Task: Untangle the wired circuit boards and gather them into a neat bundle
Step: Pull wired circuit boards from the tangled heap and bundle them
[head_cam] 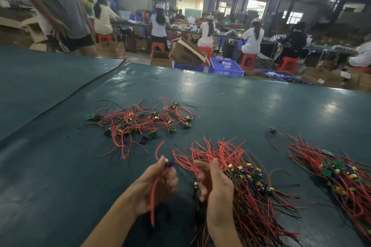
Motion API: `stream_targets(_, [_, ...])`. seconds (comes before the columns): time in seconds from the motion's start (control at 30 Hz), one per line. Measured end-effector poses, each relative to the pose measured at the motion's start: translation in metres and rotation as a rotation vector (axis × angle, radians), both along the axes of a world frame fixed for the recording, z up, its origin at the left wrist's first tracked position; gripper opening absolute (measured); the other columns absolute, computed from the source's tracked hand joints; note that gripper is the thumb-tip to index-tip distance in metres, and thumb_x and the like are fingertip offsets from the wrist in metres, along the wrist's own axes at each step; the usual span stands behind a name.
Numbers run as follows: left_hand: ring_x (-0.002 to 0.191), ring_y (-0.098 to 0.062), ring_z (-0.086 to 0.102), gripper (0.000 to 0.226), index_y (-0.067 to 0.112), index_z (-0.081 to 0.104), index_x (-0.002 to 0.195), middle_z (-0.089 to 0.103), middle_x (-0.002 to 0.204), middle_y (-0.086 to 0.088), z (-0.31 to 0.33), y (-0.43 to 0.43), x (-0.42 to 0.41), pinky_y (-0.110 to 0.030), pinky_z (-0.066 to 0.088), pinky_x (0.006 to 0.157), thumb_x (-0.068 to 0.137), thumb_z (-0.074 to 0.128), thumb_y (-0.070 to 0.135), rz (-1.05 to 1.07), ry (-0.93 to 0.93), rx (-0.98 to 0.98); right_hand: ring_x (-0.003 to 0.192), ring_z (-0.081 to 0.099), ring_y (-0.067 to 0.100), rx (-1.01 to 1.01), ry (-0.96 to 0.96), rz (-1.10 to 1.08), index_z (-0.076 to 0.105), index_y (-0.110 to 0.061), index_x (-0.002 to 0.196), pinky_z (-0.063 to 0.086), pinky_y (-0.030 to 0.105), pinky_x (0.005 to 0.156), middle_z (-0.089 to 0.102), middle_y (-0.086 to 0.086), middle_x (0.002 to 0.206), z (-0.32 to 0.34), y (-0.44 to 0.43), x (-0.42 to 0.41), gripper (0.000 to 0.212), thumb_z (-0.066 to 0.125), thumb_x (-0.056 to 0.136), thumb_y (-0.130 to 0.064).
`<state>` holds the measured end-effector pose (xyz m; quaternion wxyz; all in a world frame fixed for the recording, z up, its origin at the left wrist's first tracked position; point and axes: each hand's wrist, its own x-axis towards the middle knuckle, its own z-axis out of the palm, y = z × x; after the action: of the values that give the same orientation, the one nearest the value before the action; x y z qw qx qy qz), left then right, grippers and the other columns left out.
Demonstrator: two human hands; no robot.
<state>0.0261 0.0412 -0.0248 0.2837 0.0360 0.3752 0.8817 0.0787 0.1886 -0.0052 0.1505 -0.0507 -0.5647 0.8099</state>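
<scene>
Leftmost, on the dark green matte desk (60,106): a loose tangle (140,122) of small green circuit boards with thin red and black wires, sprawled flat, wires crossing every way. It lies beyond the hands and apart from them.

Nearer, left of centre: the left hand (158,182), raised above the desk. Its fingers (162,164) are curled and pinch a single board (169,162), a small piece with blue and yellow parts held at the fingertips. One red wire of it arcs up over the hand; another hangs down past the palm and wrist. This hand is motion-blurred, so the finer grip cannot be told.

Just beside it, centre: the right hand (212,182), fingers curled around the gathered bundle (251,178) of wired boards. The boards, with yellow and blue parts, cluster right of the hand. Red wire ends fan upward past the fingertips and trail down toward the near edge, resting on the desk.

Farther right: a lone small black part (272,130) with a dark wire loop, by itself on the desk. Beyond it, at the right edge: a second bundle (341,172) of boards and red wires, laid roughly parallel and untouched.

Behind the desk: blue plastic crates (225,67), an open brown cardboard box (186,54), and people seated on orange stools at long benches.
</scene>
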Motion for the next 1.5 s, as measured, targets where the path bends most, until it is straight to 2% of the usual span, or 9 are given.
stream_targets(0.13, [0.047, -0.013, 0.055, 0.054, 0.005, 0.066, 0.076, 0.056, 0.058, -0.007, -0.007, 0.003, 0.008, -0.021, 0.044, 0.045, 0.057, 0.089, 0.051, -0.269, 0.244, -0.262, 0.056, 0.064, 0.015, 0.21, -0.077, 0.186, 0.075, -0.005, 0.08, 0.055, 0.03, 0.061, 0.07, 0.004, 0.066, -0.002, -0.011, 0.0, 0.047, 0.063, 0.086, -0.049])
stream_targets(0.23, [0.048, -0.013, 0.056, 0.067, -0.003, 0.055, 0.089, 0.057, 0.061, -0.01, -0.007, 0.003, 0.008, -0.021, 0.045, 0.047, 0.066, 0.083, 0.053, -0.31, 0.27, -0.312, 0.034, 0.054, 0.019, 0.163, -0.101, 0.267, 0.073, -0.005, 0.068, 0.047, 0.025, 0.038, 0.058, 0.01, 0.048, 0.003, -0.015, 0.004, 0.035, 0.064, 0.083, -0.035])
stream_targets(0.37, [0.055, -0.009, 0.063, 0.04, 0.011, 0.07, 0.085, 0.066, 0.067, -0.001, -0.007, 0.005, 0.006, -0.018, 0.049, 0.053, 0.085, 0.068, 0.05, -0.338, 0.33, -0.274, 0.037, 0.053, 0.019, 0.117, -0.178, 0.261, 0.073, -0.004, 0.065, 0.047, 0.026, 0.039, 0.058, 0.013, 0.053, 0.005, -0.012, 0.004, 0.032, 0.06, 0.092, -0.013])
stream_targets(0.57, [0.047, -0.015, 0.056, 0.051, 0.006, 0.066, 0.095, 0.06, 0.065, -0.01, -0.01, 0.013, -0.002, -0.024, 0.045, 0.043, 0.08, 0.066, 0.054, -0.193, 0.129, -0.355, 0.031, 0.043, 0.015, -0.141, -0.192, 0.188, 0.065, -0.004, 0.07, 0.037, 0.02, 0.031, 0.052, 0.016, 0.053, 0.009, -0.012, 0.005, 0.017, 0.066, 0.084, -0.013])
stream_targets(0.83, [0.063, -0.015, 0.062, 0.008, 0.022, 0.07, 0.083, 0.065, 0.073, -0.004, -0.007, 0.027, 0.017, -0.023, 0.05, 0.059, 0.076, 0.074, 0.024, -0.022, 0.428, -0.288, 0.034, 0.044, 0.01, -0.153, -0.178, -0.084, 0.069, -0.012, 0.059, 0.037, 0.02, 0.033, 0.063, 0.009, 0.053, 0.002, -0.01, -0.002, 0.024, 0.07, 0.083, -0.016])
stream_targets(0.97, [0.064, -0.013, 0.06, 0.03, 0.017, 0.072, 0.078, 0.064, 0.069, -0.004, -0.007, 0.031, 0.017, -0.022, 0.048, 0.06, 0.081, 0.068, 0.047, 0.164, 0.501, -0.364, 0.05, 0.061, 0.013, 0.003, -0.121, -0.063, 0.074, -0.014, 0.06, 0.049, 0.021, 0.049, 0.067, 0.007, 0.057, -0.001, -0.015, -0.002, 0.022, 0.072, 0.082, -0.015])
stream_targets(1.17, [0.065, -0.028, 0.053, 0.063, -0.017, 0.061, 0.074, 0.056, 0.066, -0.035, -0.004, 0.03, 0.014, -0.036, 0.041, 0.063, 0.08, 0.064, 0.046, 0.274, 0.531, -0.374, 0.066, 0.068, 0.015, 0.185, -0.097, -0.15, 0.076, -0.022, 0.068, 0.055, 0.024, 0.063, 0.073, 0.005, 0.068, -0.006, -0.015, -0.003, 0.022, 0.071, 0.087, -0.012])
stream_targets(1.3, [0.042, -0.014, 0.044, 0.048, 0.01, 0.054, 0.047, 0.049, 0.045, -0.007, 0.004, 0.027, 0.013, -0.021, 0.038, 0.051, 0.085, 0.06, 0.04, 0.239, 0.582, -0.43, 0.048, 0.048, 0.004, 0.088, -0.042, -0.265, 0.073, -0.016, 0.064, 0.042, 0.015, 0.048, 0.058, -0.006, 0.052, 0.001, -0.005, -0.004, 0.023, 0.071, 0.087, -0.011])
stream_targets(1.5, [0.038, -0.013, 0.036, 0.056, 0.008, 0.05, 0.045, 0.046, 0.042, -0.008, 0.008, 0.016, 0.01, -0.022, 0.03, 0.047, 0.08, 0.061, 0.05, 0.229, 0.593, -0.424, 0.038, 0.033, 0.001, -0.174, 0.0, -0.387, 0.074, -0.019, 0.063, 0.028, 0.014, 0.036, 0.051, -0.006, 0.05, 0.013, 0.02, -0.003, 0.024, 0.07, 0.086, -0.013])
